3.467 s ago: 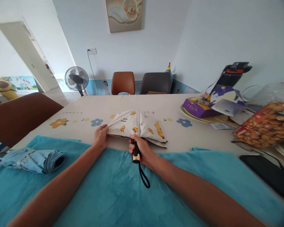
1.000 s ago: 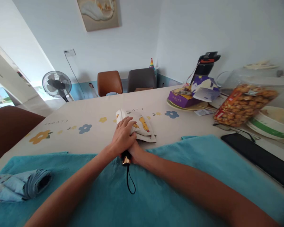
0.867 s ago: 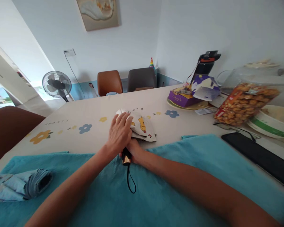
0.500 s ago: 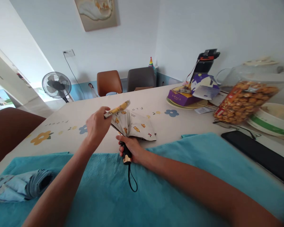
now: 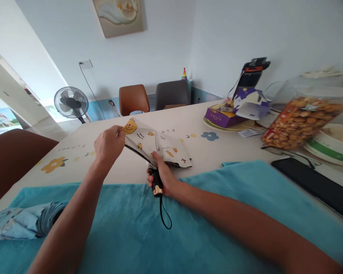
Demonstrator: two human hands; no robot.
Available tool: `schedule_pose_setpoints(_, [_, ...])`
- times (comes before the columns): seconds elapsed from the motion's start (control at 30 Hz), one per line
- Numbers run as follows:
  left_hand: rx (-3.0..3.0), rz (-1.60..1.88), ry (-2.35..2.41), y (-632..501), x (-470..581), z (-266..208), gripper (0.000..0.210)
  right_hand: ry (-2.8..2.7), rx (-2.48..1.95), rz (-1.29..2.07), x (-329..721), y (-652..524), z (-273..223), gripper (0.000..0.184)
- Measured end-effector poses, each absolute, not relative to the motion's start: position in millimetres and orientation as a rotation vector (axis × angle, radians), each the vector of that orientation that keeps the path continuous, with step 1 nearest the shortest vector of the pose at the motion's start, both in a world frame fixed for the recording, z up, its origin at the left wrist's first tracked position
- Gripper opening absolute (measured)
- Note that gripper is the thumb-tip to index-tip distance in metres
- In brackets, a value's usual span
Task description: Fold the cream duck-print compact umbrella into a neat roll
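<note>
A folding umbrella, white with small yellow cartoon figures, is held over the near part of the table. My right hand is wrapped round its black and gold handle, with the thumb up against the gathered cloth. A black wrist strap hangs from the handle's end. My left hand pinches the edge of one canopy panel and holds it out to the left, spread nearly flat. A larger yellow face shows on that panel near my fingers. The panels on the right hang loosely folded.
A blue towel covers the table's near edge. A rolled light-blue patterned umbrella lies on it at left. To the right are a black phone-like slab, glasses, a nut jar, a bowl and a purple box.
My left hand has moved left and slightly down, drawing the canopy panel out so its face lies open. My right thumb has shifted up onto the cloth.
</note>
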State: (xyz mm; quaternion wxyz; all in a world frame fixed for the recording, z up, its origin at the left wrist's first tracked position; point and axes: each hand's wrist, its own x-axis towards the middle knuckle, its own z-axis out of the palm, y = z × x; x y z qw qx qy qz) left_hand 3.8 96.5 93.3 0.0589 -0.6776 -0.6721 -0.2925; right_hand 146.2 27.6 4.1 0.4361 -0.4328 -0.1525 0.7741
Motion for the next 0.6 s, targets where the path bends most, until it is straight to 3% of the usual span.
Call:
schedule_pose_setpoints(0.2, [-2.013,-1.09,-1.961,92.1,4.8,94.4,0.029,-0.413,-1.115,1.837,142.6,29.4,2.4,0.041])
schedule_pose_setpoints(0.47, [-2.104,-1.967,-1.961,100.8,10.4,86.5,0.031,-0.454,-1.044,1.831,143.2,31.1,-1.7,0.035])
schedule_pose_setpoints(0.53, [-2.119,-1.933,-2.012,105.2,5.6,85.5,0.034,-0.458,-1.034,1.829,142.9,31.5,-3.3,0.034])
schedule_pose_setpoints(0.6, [-2.179,-1.628,-2.075,109.4,-4.1,85.1,0.035,-0.452,-1.03,1.819,142.3,31.6,-4.3,0.031])
